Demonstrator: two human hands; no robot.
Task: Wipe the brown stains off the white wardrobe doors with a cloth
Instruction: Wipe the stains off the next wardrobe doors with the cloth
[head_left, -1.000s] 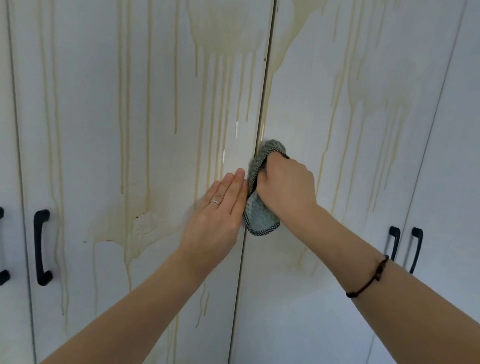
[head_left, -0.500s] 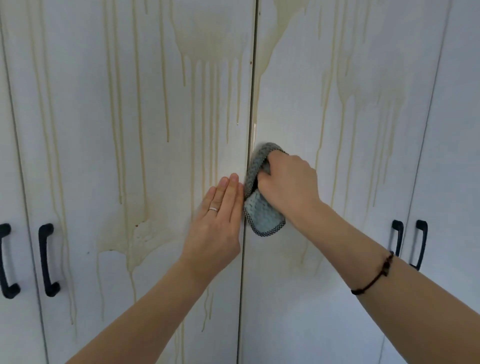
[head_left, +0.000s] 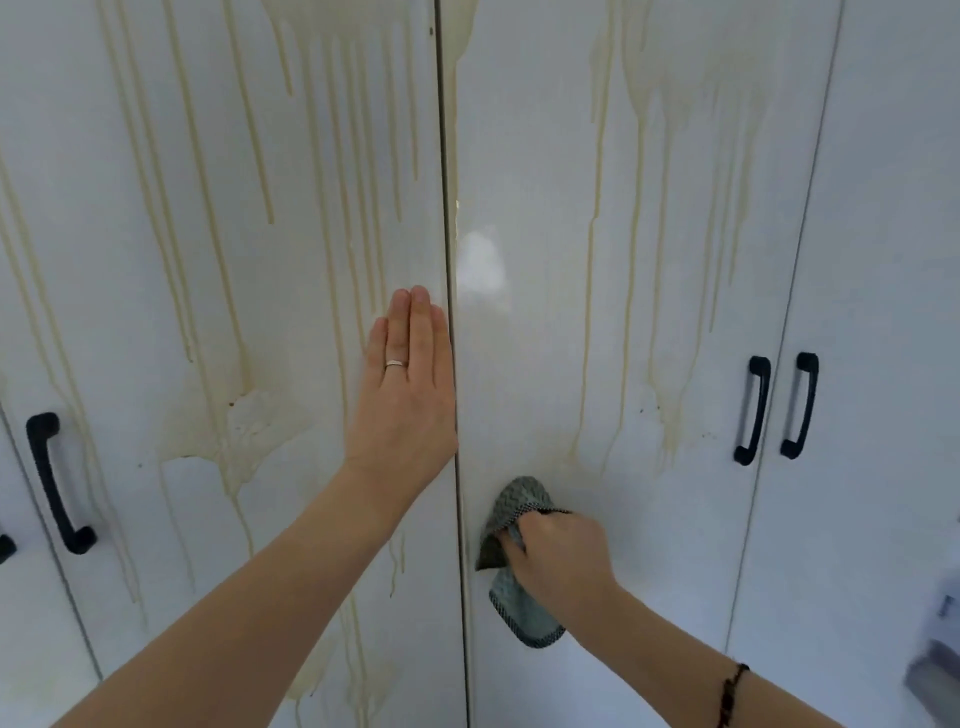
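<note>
Cloth (head_left: 522, 616): grey-green and bunched, gripped in the right hand (head_left: 563, 558). The fingers (head_left: 535, 530) are curled round its folds and hold it against the right-hand door (head_left: 675, 519), just right of the centre seam (head_left: 448, 208). One end of the cloth sticks up above the knuckles and the other hangs below the fist.

Left hand (head_left: 405, 395): flat on the left-hand door (head_left: 104, 260), up and left of the gripping fingers, across the seam. Its fingers (head_left: 413, 322) are straight and pressed together, tips upward, with the edge of the hand along the seam. One finger wears a ring (head_left: 396, 364).

Brown stains: drip runs (head_left: 332, 156) above the left fingertips. A pooled blotch (head_left: 249, 431) lies left of the left palm. More runs (head_left: 670, 260) are on the right-hand door, above and right of the cloth.

A glare patch (head_left: 480, 260) sits above the cloth, beside the seam.

Paired black handles (head_left: 758, 410) are well right of the right fingers. A single black handle (head_left: 57, 483) is far left. A dark bracelet (head_left: 730, 696) is on the right wrist.
</note>
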